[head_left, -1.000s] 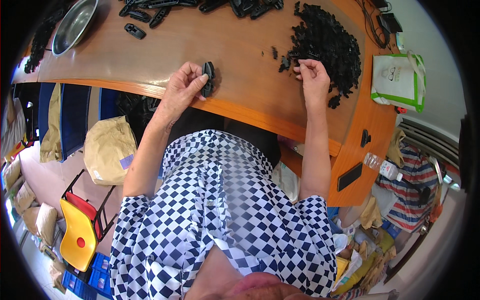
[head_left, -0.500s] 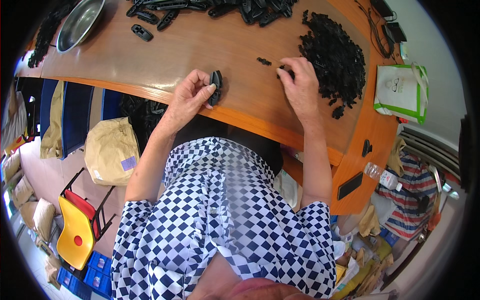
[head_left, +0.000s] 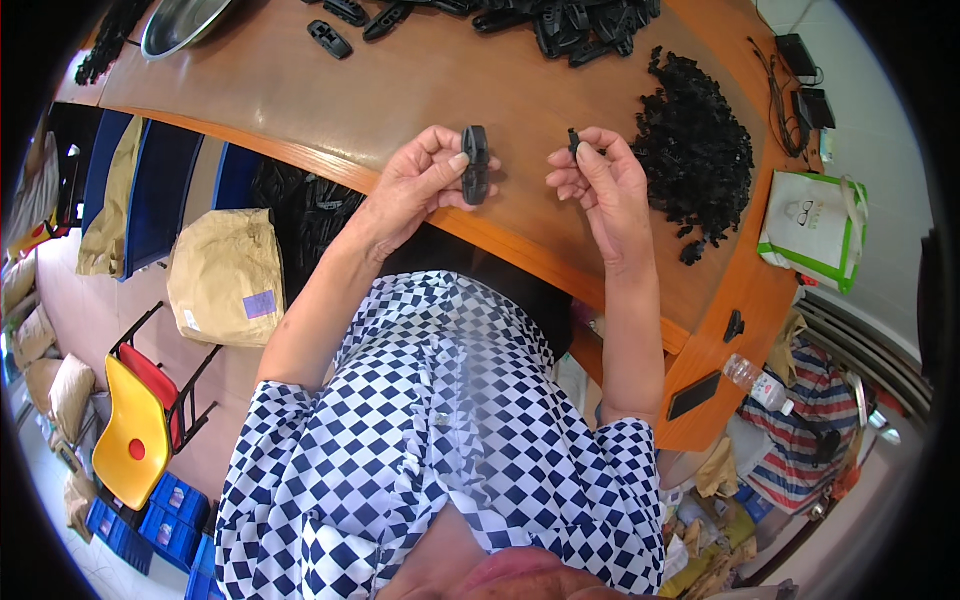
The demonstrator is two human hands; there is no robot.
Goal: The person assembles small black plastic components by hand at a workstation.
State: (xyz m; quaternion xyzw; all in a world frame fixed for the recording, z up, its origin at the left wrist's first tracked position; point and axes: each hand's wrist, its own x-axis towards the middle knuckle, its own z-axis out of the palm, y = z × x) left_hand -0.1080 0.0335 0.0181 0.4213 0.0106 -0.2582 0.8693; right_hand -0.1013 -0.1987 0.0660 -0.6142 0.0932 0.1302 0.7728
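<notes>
A person in a checkered top sat at a wooden bench (head_left: 350, 110), both bare hands raised over its near edge. The left hand (head_left: 420, 185) held a long black part (head_left: 475, 165) upright, its thumb and fingers pinching it from the side. The right hand (head_left: 612, 185), near it, pinched a small black piece (head_left: 573, 139) between thumb and forefinger, the other fingers loosely curled. The 2 parts were apart, not joined.

The work looked to be midway: a big heap of small pieces (head_left: 700, 150) lay loose at the right, much of it seemingly unused. At the far side lay a pile of long parts (head_left: 585, 25); whether any of those was finished could not be told.
</notes>
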